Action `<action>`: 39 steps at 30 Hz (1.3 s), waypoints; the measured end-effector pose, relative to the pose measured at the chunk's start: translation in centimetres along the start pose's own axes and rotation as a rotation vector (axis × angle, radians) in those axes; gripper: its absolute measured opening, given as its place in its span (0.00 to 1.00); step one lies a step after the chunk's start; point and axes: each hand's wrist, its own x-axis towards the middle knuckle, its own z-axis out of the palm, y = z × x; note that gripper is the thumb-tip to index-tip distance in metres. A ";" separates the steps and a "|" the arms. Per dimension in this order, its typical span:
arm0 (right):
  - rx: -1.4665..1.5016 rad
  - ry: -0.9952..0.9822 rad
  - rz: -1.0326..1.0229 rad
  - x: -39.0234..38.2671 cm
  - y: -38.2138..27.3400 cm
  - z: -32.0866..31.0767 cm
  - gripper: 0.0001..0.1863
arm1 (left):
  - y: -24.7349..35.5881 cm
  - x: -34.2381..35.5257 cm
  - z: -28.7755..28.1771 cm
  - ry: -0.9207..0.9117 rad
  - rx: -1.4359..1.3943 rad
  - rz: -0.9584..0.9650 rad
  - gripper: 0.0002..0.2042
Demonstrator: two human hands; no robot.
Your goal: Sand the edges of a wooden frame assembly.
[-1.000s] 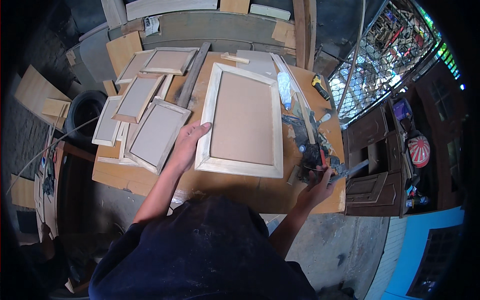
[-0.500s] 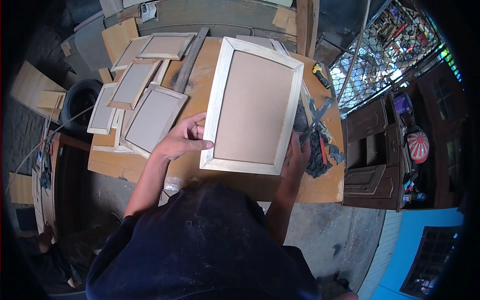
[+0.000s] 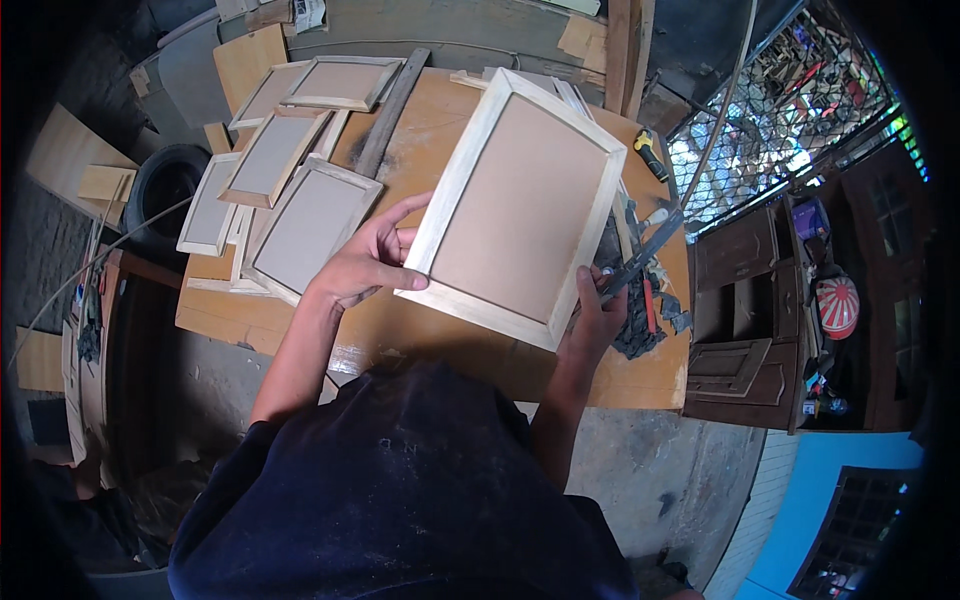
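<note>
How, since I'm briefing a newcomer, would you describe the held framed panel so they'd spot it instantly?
Find the orange table, then the left hand over its near part. It grips a pale framed panel, held up, while the other framed panels lie at left.

We are holding a framed panel (image 3: 525,210) above the table (image 3: 430,125), our left hand (image 3: 365,268) gripping its left edge, our right hand (image 3: 597,315) sitting at its lower right edge with a long tool (image 3: 645,255). On the table's left, other frames (image 3: 315,225) are overlapping, a bar (image 3: 392,115) lying just right of them. A handheld tool (image 3: 652,157) is resting far right. A cabinet (image 3: 735,255) is standing right of the table, a tyre (image 3: 136,200) left.
</note>
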 end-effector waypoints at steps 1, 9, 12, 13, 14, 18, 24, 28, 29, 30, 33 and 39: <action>0.020 0.033 0.007 -0.2 -0.3 0.3 0.10 | 0.1 0.0 0.1 -0.002 -0.025 0.001 0.51; 0.032 0.062 0.007 -0.8 -0.2 0.4 0.09 | -0.5 0.0 -0.4 -0.100 -0.143 0.021 0.52; 0.036 0.081 -0.001 -0.8 0.1 0.2 0.09 | -0.3 0.0 -0.1 -0.133 -0.209 0.032 0.51; 0.044 0.081 0.000 -0.8 0.2 0.1 0.09 | -0.2 -0.1 0.0 -0.146 -0.249 0.036 0.51; 0.045 0.080 0.000 -0.8 0.4 0.0 0.09 | -0.3 -0.1 -0.2 -0.146 -0.249 0.037 0.51; 0.047 0.103 -0.026 -1.1 0.0 0.6 0.09 | -1.6 -0.1 -0.8 -0.121 -0.297 0.060 0.45; -0.156 0.054 -0.009 -2.8 5.4 -0.3 0.13 | -7.5 -1.1 -5.3 0.146 -0.242 -0.076 0.35; -0.336 -0.111 -0.170 -4.5 12.9 -4.7 0.13 | -12.3 -3.8 -7.7 0.300 -0.216 -0.244 0.32; -0.415 -0.185 -0.044 -5.6 12.6 -4.9 0.14 | -12.7 -4.6 -7.8 0.292 -0.221 -0.256 0.32; -0.493 -0.256 0.087 -6.5 12.2 -5.2 0.14 | -13.1 -5.4 -7.9 0.327 -0.176 -0.261 0.31; -0.678 -0.351 0.157 -7.8 11.3 -6.2 0.16 | -13.6 -6.3 -8.1 0.373 -0.130 -0.279 0.28; -0.680 -0.353 0.347 -9.3 12.4 -8.1 0.24 | -16.5 -5.1 -8.5 0.481 -0.154 -0.255 0.29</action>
